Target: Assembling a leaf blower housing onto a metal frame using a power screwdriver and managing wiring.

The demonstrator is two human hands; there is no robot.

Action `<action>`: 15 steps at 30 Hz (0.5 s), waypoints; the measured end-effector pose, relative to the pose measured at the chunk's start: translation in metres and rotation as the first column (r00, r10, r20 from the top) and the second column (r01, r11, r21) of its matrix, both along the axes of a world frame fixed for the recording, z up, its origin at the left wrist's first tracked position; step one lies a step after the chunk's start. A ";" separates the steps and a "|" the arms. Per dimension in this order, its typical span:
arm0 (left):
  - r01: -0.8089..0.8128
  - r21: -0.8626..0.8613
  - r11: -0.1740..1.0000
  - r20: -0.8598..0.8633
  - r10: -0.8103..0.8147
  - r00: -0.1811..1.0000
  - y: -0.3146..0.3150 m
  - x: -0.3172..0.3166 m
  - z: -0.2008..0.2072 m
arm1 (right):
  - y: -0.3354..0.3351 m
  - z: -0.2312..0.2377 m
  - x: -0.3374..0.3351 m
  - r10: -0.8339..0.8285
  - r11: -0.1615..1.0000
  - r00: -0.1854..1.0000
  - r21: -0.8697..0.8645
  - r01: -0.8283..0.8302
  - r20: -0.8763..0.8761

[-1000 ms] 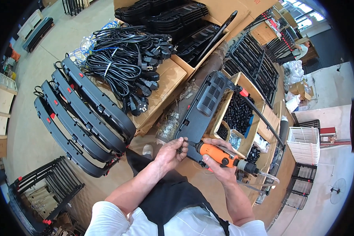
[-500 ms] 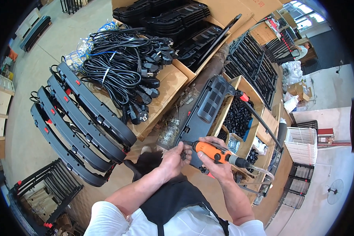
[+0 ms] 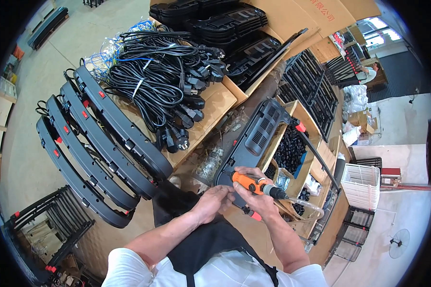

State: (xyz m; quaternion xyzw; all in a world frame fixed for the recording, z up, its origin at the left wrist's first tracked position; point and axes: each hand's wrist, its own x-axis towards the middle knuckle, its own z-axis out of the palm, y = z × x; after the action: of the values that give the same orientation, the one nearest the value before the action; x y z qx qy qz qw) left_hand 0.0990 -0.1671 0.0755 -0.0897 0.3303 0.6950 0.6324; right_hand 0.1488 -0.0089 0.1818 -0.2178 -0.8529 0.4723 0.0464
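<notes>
Cardboard-covered work surface (image 3: 220, 103) carries a heap of black power cables (image 3: 160, 81), with a row of long black panels (image 3: 105, 143) to the left and a box of small black parts (image 3: 289, 150) to the right. Right hand (image 3: 256, 193) is closed around an orange power screwdriver (image 3: 254, 184), its tip toward the near end of a dark grey panel (image 3: 254, 138) lying in front of the person. Left hand (image 3: 215, 201), fingers curled, touches the same near end just beside the tool; whether it pinches anything cannot be told.

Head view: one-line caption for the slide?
Right hand holds orange electric screwdriver at black panel; left hand steadies it.
</notes>
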 end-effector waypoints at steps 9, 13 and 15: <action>0.011 0.006 1.000 -0.080 -0.011 0.997 -0.011 -0.007 -0.008 | -0.003 -0.006 -0.002 -0.032 0.997 0.999 -0.073 0.034 0.025; -0.014 -0.045 0.999 -0.027 0.013 1.000 -0.012 -0.009 -0.013 | -0.002 -0.010 -0.003 -0.029 0.999 0.999 -0.045 0.030 0.024; -0.031 -0.067 0.997 0.024 0.032 0.999 -0.010 -0.013 -0.009 | -0.004 -0.004 -0.005 -0.061 0.996 0.998 -0.063 0.063 0.021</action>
State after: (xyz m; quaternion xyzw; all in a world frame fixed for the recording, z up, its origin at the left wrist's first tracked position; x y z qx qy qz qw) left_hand 0.0863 -0.1772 0.0660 -0.1244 0.3438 0.6923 0.6221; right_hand 0.1442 -0.0126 0.1778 -0.2501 -0.8307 0.4953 0.0458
